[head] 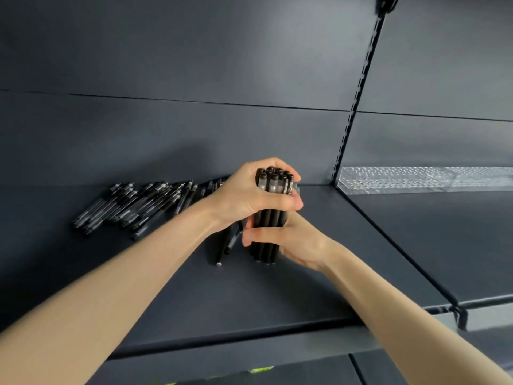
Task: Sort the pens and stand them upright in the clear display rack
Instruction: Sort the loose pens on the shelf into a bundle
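Observation:
A bundle of several black pens stands upright on the dark shelf, tips down. My left hand grips the bundle near its top, fingers wrapped round the caps. My right hand grips the lower half of the same bundle. A pile of loose black and clear pens lies flat on the shelf to the left. Two loose pens lean or lie just left of the bundle. The clear display rack sits at the back of the neighbouring shelf on the right.
A slotted metal upright divides the two shelf bays. The dark back wall rises behind the pens. The shelf's front edge runs below my forearms.

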The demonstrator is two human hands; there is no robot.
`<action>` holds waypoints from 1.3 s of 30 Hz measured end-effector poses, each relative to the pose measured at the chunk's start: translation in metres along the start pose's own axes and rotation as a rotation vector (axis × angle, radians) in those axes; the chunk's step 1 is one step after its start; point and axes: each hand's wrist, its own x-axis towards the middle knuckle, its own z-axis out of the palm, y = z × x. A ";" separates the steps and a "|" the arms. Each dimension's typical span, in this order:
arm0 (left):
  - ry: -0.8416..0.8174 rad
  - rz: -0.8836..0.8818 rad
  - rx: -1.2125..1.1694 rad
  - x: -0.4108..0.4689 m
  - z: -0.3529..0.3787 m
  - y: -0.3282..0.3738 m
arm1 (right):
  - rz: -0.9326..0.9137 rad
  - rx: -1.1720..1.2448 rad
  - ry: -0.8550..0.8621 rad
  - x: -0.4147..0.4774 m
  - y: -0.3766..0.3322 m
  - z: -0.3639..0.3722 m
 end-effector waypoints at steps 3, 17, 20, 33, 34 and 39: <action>0.029 0.018 -0.017 0.006 0.006 -0.001 | -0.011 0.001 -0.008 -0.003 -0.001 -0.003; 0.267 -0.045 -0.159 0.095 0.152 -0.002 | -0.023 0.016 0.159 -0.110 -0.004 -0.133; 0.287 -0.059 -0.188 0.120 0.205 -0.005 | -0.022 0.010 0.166 -0.140 -0.001 -0.178; 0.191 -0.317 0.145 0.221 0.293 -0.052 | 0.116 0.054 0.160 -0.169 0.020 -0.339; 0.199 -0.331 0.150 0.228 0.295 -0.057 | 0.125 0.047 0.150 -0.166 0.022 -0.347; 0.263 -0.415 0.251 0.250 0.302 -0.082 | 0.139 -0.314 0.120 -0.153 0.030 -0.383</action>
